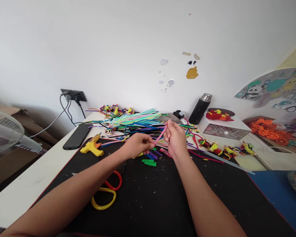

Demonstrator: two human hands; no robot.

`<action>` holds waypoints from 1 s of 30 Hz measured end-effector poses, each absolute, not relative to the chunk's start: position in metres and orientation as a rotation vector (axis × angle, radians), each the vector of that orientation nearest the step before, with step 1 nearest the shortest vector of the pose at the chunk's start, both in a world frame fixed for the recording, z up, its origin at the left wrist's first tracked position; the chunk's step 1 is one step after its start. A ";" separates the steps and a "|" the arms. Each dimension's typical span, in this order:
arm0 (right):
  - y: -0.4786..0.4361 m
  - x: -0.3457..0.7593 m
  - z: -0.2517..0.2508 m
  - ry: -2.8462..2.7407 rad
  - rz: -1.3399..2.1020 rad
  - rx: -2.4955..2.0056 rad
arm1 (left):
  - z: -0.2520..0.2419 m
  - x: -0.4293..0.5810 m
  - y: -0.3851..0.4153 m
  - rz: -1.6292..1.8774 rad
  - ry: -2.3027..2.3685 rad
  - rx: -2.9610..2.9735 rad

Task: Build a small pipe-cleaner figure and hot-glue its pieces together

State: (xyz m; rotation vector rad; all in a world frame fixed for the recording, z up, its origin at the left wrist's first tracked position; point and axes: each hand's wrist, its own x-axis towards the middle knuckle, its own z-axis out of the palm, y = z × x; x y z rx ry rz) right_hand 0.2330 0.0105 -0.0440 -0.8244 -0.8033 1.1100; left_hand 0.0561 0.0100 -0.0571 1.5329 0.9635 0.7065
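A pink pipe cleaner (160,135) slants between my two hands above the black mat (143,204). My left hand (139,144) pinches its lower end between thumb and fingertips. The upper end is gripped in my right hand (174,136), whose fingers are curled closed. Just under my hands lie short green pipe cleaner pieces (149,162) and purple pieces (153,155). Behind them spreads a big heap of long pipe cleaners (135,118) in many colours.
Scissors with red and yellow handles (103,199) lie partly under my left forearm. Left are a yellow glue gun (92,147) and a phone (77,136). A black thermos (200,108), a white box (225,126) and small colourful figures (229,150) stand right.
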 end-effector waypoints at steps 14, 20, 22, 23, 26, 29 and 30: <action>0.009 0.230 -0.042 -0.782 1.132 -0.803 | -0.050 0.055 0.005 0.585 0.832 1.509; 0.004 0.222 -0.044 -0.836 1.176 -0.858 | -0.040 0.056 0.003 0.581 0.743 1.600; 0.002 0.218 -0.045 -0.890 1.193 -0.880 | -0.039 0.057 0.003 0.607 0.744 1.565; 0.001 0.217 -0.046 -0.918 1.197 -0.889 | -0.039 0.057 0.004 0.620 0.747 1.537; 0.000 0.214 -0.047 -0.971 1.204 -0.895 | -0.041 0.057 0.006 0.655 0.779 1.464; -0.001 0.214 -0.048 -0.987 1.213 -0.880 | -0.044 0.057 0.008 0.674 0.811 1.414; -0.001 0.214 -0.048 -0.988 1.216 -0.877 | -0.045 0.057 0.009 0.680 0.813 1.406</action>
